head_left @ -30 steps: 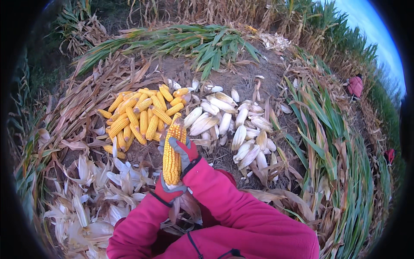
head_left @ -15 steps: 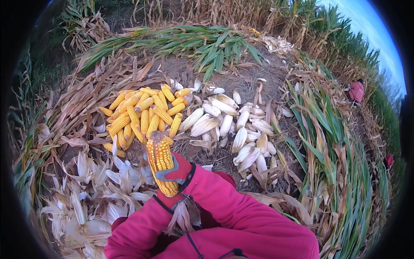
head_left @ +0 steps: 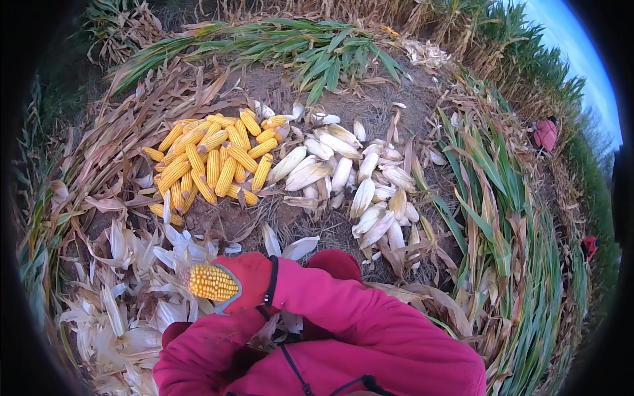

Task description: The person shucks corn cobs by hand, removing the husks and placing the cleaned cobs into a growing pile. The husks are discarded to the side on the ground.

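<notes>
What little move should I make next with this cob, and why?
Perhaps turn the cob to check its base: your right hand grips it and its visible part is bare, but the base is hidden, and pale husks show just beyond the hand, attached or not I can't tell.

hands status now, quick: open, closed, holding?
Right hand: closed around a husked yellow corn cob.
Left hand: hidden by the right hand and forearm; can't tell whether it's open, closed or holding anything.
</notes>
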Demonstrator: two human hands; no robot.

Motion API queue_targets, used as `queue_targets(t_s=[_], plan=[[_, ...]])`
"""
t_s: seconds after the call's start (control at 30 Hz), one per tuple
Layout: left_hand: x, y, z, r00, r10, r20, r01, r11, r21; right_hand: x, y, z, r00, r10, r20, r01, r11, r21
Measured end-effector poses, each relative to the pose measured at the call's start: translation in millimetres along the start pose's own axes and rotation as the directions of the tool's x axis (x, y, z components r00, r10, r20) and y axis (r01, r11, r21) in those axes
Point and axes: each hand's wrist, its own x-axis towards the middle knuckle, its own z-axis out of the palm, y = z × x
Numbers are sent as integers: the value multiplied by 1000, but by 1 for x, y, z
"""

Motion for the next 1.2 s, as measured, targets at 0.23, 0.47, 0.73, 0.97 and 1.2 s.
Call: queue_targets(t_s=[0.23, 0.47, 0.73, 0.97, 1.2], plan=[[0, -10, -13, 1000, -7, 0, 7, 999, -42, -12, -5, -47, 892, 443, -86, -10, 210, 978], [2, 43, -12, 749, -10, 663, -35, 998, 54, 10, 42, -35, 741, 662, -114, 246, -109, 963], [-21, -19, -55, 915, -390, 105, 403, 898, -174, 13, 49, -34, 767, 568, -298, 240, 177, 955], [-5, -23, -79, 782, -612, -118, 360, 598, -716, 33, 59, -1, 709, 659, -252, 299, 43, 953], [-24, -46, -90, 735, -655, -175, 572, 737, -359, 24, 98, 76, 801, 584, 133, 214, -486, 847]])
